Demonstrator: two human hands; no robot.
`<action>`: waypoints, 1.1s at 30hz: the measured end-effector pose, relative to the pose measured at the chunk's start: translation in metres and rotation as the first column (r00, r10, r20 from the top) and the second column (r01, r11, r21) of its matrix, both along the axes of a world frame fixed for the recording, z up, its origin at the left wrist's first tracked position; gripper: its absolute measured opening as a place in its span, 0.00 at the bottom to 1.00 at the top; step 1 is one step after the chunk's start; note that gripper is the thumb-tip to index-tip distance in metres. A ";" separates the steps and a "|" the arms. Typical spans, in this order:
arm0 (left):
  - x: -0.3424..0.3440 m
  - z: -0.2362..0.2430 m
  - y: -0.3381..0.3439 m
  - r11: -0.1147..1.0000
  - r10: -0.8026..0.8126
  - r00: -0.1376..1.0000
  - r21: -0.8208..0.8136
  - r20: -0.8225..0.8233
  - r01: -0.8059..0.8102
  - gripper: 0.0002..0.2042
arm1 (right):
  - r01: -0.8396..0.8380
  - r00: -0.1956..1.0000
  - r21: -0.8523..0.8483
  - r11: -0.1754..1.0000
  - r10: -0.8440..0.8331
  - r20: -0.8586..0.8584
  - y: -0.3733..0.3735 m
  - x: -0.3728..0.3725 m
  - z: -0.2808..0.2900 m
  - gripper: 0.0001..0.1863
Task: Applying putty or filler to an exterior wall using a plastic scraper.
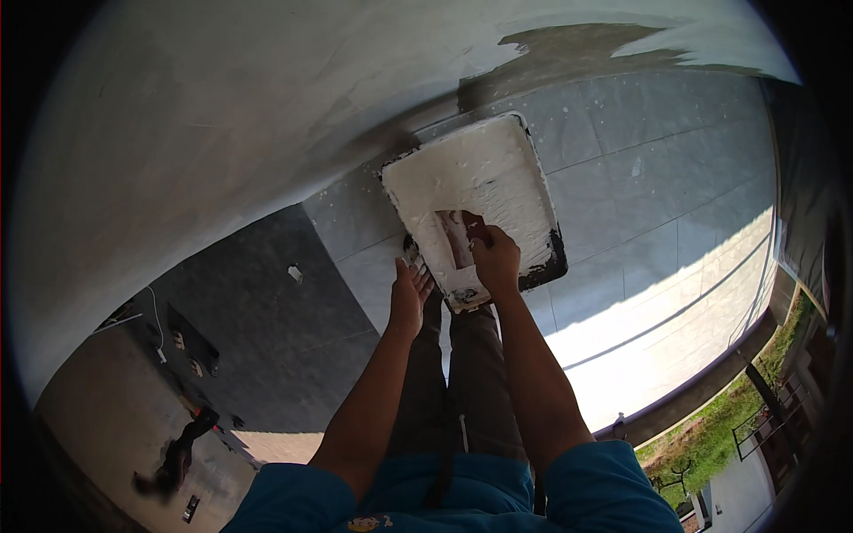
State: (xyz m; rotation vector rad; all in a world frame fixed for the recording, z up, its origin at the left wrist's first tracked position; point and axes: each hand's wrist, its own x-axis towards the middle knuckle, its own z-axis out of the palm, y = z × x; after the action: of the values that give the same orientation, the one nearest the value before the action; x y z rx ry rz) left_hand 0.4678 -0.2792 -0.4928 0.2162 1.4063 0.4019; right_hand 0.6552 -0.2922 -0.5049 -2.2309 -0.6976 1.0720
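Observation:
A large black-rimmed tray (550, 202) holds a thick layer of white putty (484, 169), ridged on its right side. My right hand (498, 262) is closed on a putty knife (455, 238) with a wide blade and a dark reddish-brown handle. Its blade rests low over the putty in the nearer left part of the tray, with white smears on it. Beside the tray's left edge is my left hand (411, 293), open, with fingers stretched out and white residue on them. Whether its fingertips touch the tray, I cannot tell.
A pale plastered wall (222, 115) rises at the far side, with a darker unfinished patch (569, 49). Grey floor tiles (649, 178) carry white splashes. On the left are a dark floor area (275, 302), a white cord (160, 329) and another person (178, 453).

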 end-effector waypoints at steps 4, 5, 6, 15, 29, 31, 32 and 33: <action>0.000 0.001 -0.002 0.999 -0.030 1.000 0.017 -0.005 0.030 0.53 | -0.068 0.997 -0.023 0.997 0.069 0.018 0.003 -0.003 -0.002 0.15; 0.000 0.001 -0.002 0.999 -0.029 1.000 0.022 0.005 0.028 0.53 | -0.207 0.978 -0.041 0.977 0.206 -0.031 0.004 -0.004 -0.003 0.15; 0.000 0.001 -0.002 1.000 -0.024 1.000 0.016 0.001 0.024 0.53 | -0.161 0.987 -0.013 0.987 0.161 -0.026 0.006 -0.005 -0.004 0.14; -0.001 0.000 0.000 1.000 -0.027 1.000 0.003 0.013 0.027 0.53 | 0.057 0.998 0.051 0.997 -0.057 -0.007 0.015 -0.012 -0.001 0.14; 0.000 -0.002 -0.004 0.997 -0.070 0.998 -0.013 -0.001 0.070 0.51 | 0.065 0.998 0.017 0.998 -0.065 -0.009 0.013 -0.019 -0.004 0.12; -0.001 -0.001 -0.005 0.997 -0.075 0.997 -0.020 -0.005 0.075 0.51 | 0.195 0.981 0.052 0.979 -0.196 0.006 0.011 -0.016 -0.004 0.12; -0.001 -0.001 -0.005 0.997 -0.078 0.997 -0.002 0.019 0.078 0.52 | 0.082 0.997 0.008 0.997 -0.082 -0.005 0.010 -0.015 -0.005 0.13; -0.002 -0.001 -0.006 0.997 -0.083 0.996 -0.005 0.026 0.083 0.52 | 0.000 1.000 0.004 1.000 0.000 0.008 0.008 -0.014 -0.005 0.13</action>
State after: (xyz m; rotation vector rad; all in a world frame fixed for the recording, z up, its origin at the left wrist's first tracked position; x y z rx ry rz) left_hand 0.4659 -0.2847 -0.4937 0.2624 1.3683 0.3305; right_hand 0.6411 -0.2840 -0.5098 -2.2330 -0.7022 1.0620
